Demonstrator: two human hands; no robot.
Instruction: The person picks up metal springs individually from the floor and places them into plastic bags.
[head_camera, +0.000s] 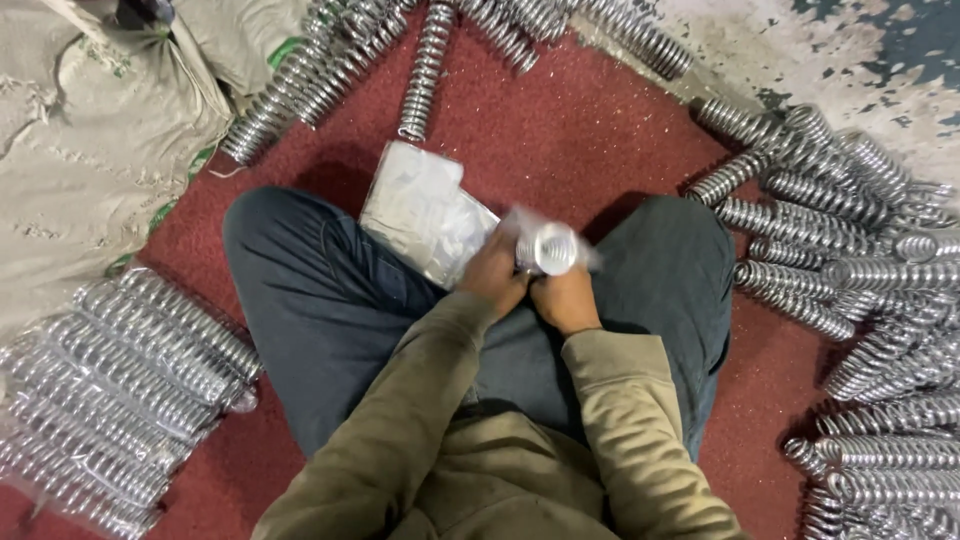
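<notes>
Head view: both hands meet over the lap. Left hand (493, 272) and right hand (563, 297) are clamped on a spring (552, 248), end-on and wrapped in a clear bag (585, 255). A stack of bags (425, 212) lies between the knees, loose springs (830, 230) at right, bagged springs (120, 380) at left.

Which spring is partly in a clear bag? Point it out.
The spring held end-on between both hands, left hand and right hand, over the lap. Clear plastic surrounds it; the springs piled on the floor to the right lie bare.
</notes>
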